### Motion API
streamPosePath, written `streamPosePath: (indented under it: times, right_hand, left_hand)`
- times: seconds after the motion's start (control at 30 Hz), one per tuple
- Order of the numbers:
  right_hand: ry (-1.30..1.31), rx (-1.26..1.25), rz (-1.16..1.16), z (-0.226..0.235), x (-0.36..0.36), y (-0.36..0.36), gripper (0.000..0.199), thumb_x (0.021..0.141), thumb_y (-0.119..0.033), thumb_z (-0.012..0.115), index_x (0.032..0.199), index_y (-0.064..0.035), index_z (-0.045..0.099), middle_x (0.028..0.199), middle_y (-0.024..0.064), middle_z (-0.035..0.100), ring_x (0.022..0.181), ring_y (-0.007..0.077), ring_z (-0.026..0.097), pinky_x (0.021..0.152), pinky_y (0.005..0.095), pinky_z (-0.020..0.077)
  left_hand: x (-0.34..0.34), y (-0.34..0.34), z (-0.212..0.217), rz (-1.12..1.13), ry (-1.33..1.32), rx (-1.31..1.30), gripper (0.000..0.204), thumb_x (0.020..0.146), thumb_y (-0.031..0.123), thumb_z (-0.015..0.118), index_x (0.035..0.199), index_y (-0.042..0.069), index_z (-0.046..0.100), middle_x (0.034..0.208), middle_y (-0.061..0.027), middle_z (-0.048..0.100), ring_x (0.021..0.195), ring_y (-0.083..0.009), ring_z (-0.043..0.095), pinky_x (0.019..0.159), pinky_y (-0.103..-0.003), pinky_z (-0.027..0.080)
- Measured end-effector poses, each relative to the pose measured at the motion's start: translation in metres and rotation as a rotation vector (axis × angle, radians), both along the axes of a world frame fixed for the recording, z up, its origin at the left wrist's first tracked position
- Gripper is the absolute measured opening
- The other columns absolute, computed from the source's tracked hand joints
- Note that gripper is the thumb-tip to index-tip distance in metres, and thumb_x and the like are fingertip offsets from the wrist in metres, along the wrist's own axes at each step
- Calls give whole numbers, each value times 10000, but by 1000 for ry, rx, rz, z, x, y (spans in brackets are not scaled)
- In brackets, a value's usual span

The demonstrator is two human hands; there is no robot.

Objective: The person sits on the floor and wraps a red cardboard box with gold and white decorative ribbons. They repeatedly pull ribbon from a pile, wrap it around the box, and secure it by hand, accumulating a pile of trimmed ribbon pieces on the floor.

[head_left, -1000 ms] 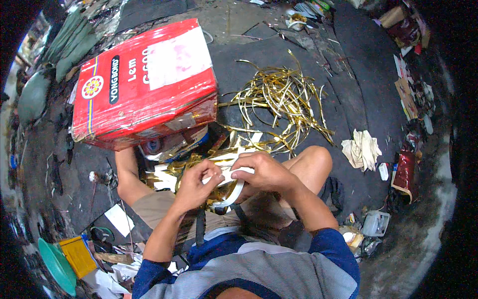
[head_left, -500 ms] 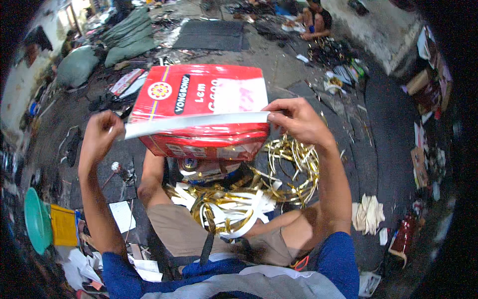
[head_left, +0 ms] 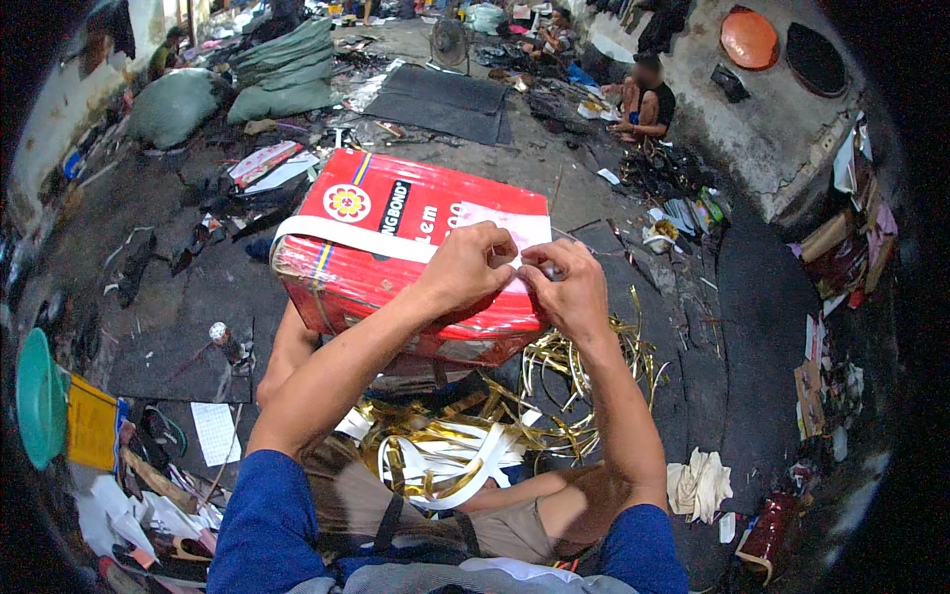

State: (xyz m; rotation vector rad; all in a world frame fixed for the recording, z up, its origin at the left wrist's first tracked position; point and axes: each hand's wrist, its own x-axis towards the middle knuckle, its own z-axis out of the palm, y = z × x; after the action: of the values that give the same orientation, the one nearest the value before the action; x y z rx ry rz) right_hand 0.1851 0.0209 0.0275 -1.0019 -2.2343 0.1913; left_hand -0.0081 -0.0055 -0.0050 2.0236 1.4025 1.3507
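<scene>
A red cardboard box (head_left: 396, 287) is tilted in front of me, with a pale pink-and-white patch on its top at the right. Along its top lies a white strip (head_left: 366, 238), running from the left edge toward my fingers. My left hand (head_left: 475, 265) has reached across to the right, its fingertips pinched at the strip's end. Close beside it, my right hand (head_left: 566, 285) pinches at the same place; the fingertips of both hands nearly meet. Gold-and-white strips (head_left: 445, 460) lie in a loose heap between my legs, below the box.
Gold loops (head_left: 594, 391) spread right of the box. At left stand a green basin (head_left: 42, 396) and a yellow container (head_left: 92, 421). A crumpled cream cloth (head_left: 699, 485) lies at right. Farther off are stuffed green sacks (head_left: 178, 107), a fan (head_left: 449, 45) and a seated person (head_left: 648, 104).
The strip, stretched between my hands before, now lies on the box top. My left hand has moved right to join my right hand. The box appears lower and turned slightly.
</scene>
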Motion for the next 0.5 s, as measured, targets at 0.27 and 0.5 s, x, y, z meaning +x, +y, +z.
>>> streamPosePath:
  times: [0.27, 0.5]
  right_hand:
    - [47, -32, 118, 1, 15, -3, 148, 834, -148, 780, 940, -45, 776, 912, 102, 652, 863, 285, 668, 787, 388, 544]
    - [53, -32, 226, 3, 19, 3, 129, 828, -131, 776, 918, -40, 785, 940, 131, 629, 871, 298, 664, 785, 385, 539]
  left_hand:
    - [3, -4, -3, 19, 138, 124, 156, 837, 173, 759, 893, 29, 737, 874, -115, 663, 766, -281, 675, 682, -384, 538]
    - [-1, -4, -3, -39, -12, 62, 198, 785, 209, 773, 912, 57, 770, 891, -114, 693, 791, -299, 699, 702, -392, 550]
